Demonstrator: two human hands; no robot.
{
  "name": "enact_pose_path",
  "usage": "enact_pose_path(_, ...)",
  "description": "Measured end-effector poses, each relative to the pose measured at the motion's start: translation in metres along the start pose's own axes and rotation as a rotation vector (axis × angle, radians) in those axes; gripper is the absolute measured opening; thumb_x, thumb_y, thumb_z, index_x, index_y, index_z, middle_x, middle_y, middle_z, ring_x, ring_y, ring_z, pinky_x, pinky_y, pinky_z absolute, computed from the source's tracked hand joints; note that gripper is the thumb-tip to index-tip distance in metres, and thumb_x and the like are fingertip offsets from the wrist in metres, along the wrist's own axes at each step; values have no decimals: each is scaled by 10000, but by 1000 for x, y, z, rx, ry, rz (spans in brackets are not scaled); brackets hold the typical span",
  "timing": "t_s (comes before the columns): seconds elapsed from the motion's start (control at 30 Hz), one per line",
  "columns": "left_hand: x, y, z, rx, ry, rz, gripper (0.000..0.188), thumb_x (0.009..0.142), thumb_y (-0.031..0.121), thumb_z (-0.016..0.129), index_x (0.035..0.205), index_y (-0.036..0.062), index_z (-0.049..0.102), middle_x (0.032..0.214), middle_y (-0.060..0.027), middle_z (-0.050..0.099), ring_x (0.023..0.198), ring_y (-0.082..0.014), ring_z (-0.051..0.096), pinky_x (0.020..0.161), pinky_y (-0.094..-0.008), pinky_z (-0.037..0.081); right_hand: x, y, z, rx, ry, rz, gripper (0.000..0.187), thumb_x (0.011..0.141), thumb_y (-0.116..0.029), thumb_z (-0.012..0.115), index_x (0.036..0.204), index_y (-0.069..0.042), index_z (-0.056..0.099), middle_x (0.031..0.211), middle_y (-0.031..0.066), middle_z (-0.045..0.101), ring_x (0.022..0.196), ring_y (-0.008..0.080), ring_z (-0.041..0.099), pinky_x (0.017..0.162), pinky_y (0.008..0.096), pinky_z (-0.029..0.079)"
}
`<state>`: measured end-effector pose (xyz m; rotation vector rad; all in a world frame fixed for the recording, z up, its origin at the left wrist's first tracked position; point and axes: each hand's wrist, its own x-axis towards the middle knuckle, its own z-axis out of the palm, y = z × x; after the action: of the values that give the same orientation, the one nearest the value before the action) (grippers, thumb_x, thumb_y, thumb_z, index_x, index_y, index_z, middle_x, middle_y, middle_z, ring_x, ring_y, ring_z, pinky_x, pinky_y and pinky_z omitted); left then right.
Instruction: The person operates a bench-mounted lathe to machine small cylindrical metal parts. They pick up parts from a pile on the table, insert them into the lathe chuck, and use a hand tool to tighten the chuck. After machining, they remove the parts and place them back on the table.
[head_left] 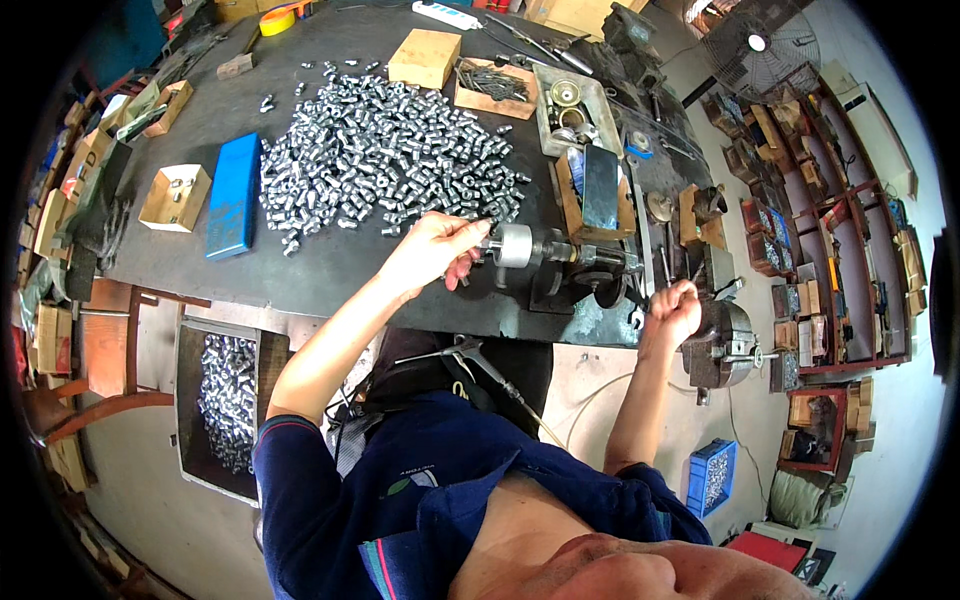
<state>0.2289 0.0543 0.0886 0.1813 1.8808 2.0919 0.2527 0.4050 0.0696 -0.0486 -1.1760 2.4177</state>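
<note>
At a wide, dark table [330,270], pinching left hand [440,250] narrow by round silver metal part [514,246] just right of it, curling right hand [673,310] into fist, can't tell holding what, with small shiny metal pieces [390,150] heaped beyond left hand

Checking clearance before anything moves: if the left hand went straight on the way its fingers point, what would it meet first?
The left hand would likely meet the silver cylinder just to its right; how much gap there is, if any, is hard to judge here.
</note>
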Motion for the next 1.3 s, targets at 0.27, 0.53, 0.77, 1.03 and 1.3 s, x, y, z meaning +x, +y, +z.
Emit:
enact_pose_path(0.27, 0, -1, -10, -22, -67, 13, 377, 862, 307, 512, 680, -21, 547, 513, -47, 518, 377, -97, 489, 358, -203, 365, 15, 72, -58, -206, 279, 225, 172, 844, -148, 405, 745, -48, 504, 536, -35, 365, 421, 59, 270, 380, 208, 198)
enact_pose_path(0.53, -82, -19, -105, 128, 437, -97, 398, 824, 350, 560, 688, -25, 543, 502, -39, 507, 368, -107, 464, 366, -214, 366, 98, 80, -16, -426, 30, 17, 174, 801, -114, 403, 754, -4, 530, 525, -8, 394, 407, 72, 333, 355, 217, 261)
enact_pose_path(0.77, -240, -92, -223, 497, 980, -235, 409, 845, 291, 505, 550, 8, 512, 451, -37, 457, 369, -98, 442, 353, -233, 348, 54, 21, 26, -20, -18, -92, 119, 777, -46, 379, 741, -24, 490, 518, -19, 291, 423, 67, 231, 385, 211, 215)
enact_pose_path(1.03, -196, -60, -186, 1160, 874, -40, 131, 754, 128, 549, 759, 3, 586, 690, -187, 571, 648, -333, 579, 552, -356, 441, 4, -1, -9, -32, -86, -29, 135, 775, -161, 427, 747, -30, 447, 549, -6, 320, 421, 68, 244, 361, 211, 189)
enact_pose_path(1.3, -15, -51, -94, 1289, 290, 494, 116, 726, 80, 542, 823, 92, 605, 703, -107, 524, 633, -288, 577, 575, -376, 464, -14, 50, -51, -78, 85, 137, 97, 812, -124, 435, 775, -49, 486, 559, -31, 313, 439, 68, 239, 402, 217, 186)
